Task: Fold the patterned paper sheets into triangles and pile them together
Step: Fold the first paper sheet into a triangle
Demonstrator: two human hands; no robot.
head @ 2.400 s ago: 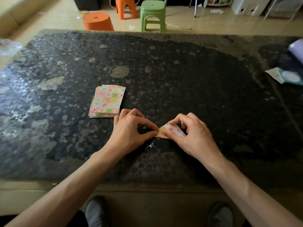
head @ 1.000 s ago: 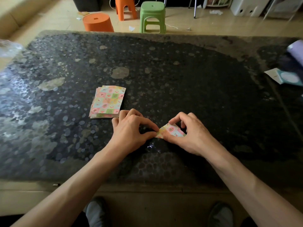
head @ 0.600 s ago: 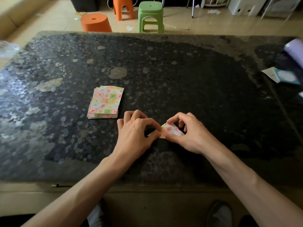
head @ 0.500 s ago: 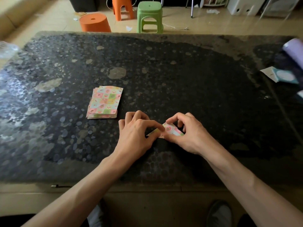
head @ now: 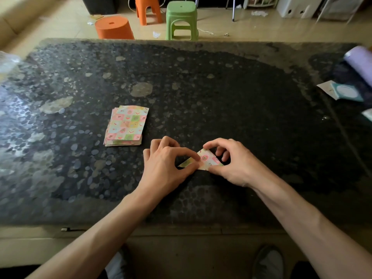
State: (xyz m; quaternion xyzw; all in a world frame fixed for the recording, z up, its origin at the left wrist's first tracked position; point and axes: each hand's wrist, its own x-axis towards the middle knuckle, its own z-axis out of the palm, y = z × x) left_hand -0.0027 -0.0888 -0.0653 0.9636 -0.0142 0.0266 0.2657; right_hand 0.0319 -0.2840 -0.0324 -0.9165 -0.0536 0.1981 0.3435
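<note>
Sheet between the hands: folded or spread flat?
Folded. The sheet is a small triangular shape, smaller than the flat stack, pinched by the left hand and right hand.

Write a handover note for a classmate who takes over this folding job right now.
Hands: the left hand pinches the left end of the folded sheet; the right hand pinches its right side, low over the table.
Paper: the stack of patterned sheets lies flat, apart, to the left of the hands.
Done: one sheet partly folded, nearly a triangle.
Left: finish it, fold the stack, pile the triangles; no pile shows.
</note>
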